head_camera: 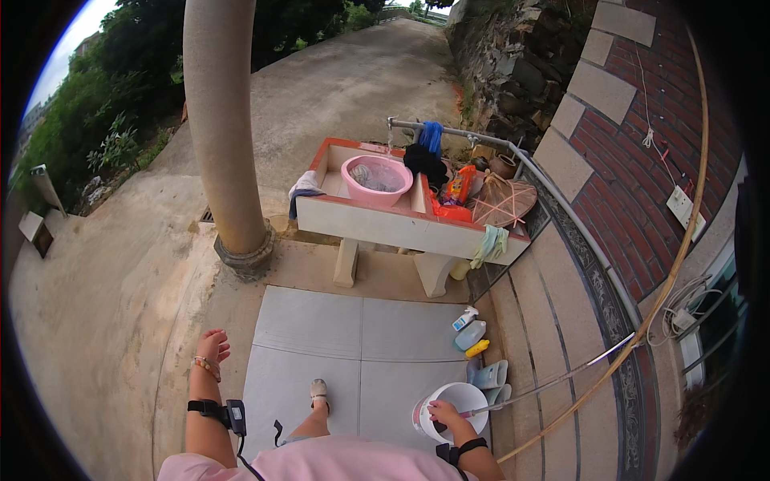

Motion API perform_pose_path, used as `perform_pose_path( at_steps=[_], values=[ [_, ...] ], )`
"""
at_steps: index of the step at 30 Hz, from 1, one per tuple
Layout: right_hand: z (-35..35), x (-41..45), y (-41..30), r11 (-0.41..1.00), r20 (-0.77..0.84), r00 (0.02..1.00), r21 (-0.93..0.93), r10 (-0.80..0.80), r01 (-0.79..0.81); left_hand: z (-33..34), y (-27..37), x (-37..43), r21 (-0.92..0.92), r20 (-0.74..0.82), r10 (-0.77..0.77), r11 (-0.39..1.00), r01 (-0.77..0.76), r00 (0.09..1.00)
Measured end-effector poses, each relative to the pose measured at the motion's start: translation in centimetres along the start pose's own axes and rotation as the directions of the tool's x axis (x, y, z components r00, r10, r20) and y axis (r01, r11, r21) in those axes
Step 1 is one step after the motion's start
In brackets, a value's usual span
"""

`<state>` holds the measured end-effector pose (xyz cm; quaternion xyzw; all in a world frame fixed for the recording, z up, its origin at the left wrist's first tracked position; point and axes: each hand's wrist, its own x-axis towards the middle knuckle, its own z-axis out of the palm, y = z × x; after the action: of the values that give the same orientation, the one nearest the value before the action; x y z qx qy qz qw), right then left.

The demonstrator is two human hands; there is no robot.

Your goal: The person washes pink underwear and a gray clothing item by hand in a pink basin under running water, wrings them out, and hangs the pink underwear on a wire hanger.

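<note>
My left hand (215,346) is held out over the concrete at the left, fingers loosely bent and nothing in them. Over a white bucket (472,394) at the lower right is my right hand (444,412). A long metal pole (541,385) with a pink lower part meets the bucket beside that wrist. Something dark shows just below the fingers; whether they grip it or the pole is unclear. Ahead, water runs from a tap (390,122) towards a pink basin (376,195), which holds water and greyish cloth. The basin sits in a red-rimmed washing trough (361,215).
Spray and cleaning bottles (470,332) and rubber boots (490,376) line the right wall. A round column (222,120) rises left of the trough. Pale gloves (492,243), a woven hat (504,201) and dark cloth (426,163) lie on the trough's right side. A bamboo pole (668,279) slants along the right.
</note>
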<state>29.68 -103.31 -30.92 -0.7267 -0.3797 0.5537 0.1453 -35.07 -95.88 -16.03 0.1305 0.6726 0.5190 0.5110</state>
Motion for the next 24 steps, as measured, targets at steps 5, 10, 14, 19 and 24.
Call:
perform_pose_path(
  at_steps=[5,10,14,19,24],
  values=[
    [0.4,9.7,-12.5,0.993,0.033,0.999,-0.114,0.04,-0.036,10.3,6.2,13.8,0.028,-0.052,-0.048,0.998,0.05,0.997],
    [-4.2,16.5,-18.8,0.974,0.204,0.973,-0.217,0.11,-0.064,29.8,14.0,21.5,0.208,0.303,-0.062,0.978,-0.003,0.951],
    [-8.9,25.3,-26.5,0.999,0.087,0.995,0.028,0.042,-0.044,42.3,18.4,28.8,0.265,0.412,-0.037,0.961,-0.081,0.91],
    [-14.7,38.2,-38.7,0.956,-0.024,0.956,-0.047,-0.292,0.29,53.3,20.5,35.2,0.291,0.449,-0.156,0.956,0.021,0.88],
    [-14.6,43.8,-59.1,0.9,0.055,0.899,-0.024,-0.434,0.435,59.7,23.7,41.6,0.315,0.421,-0.183,0.948,0.046,0.888]
  ],
)
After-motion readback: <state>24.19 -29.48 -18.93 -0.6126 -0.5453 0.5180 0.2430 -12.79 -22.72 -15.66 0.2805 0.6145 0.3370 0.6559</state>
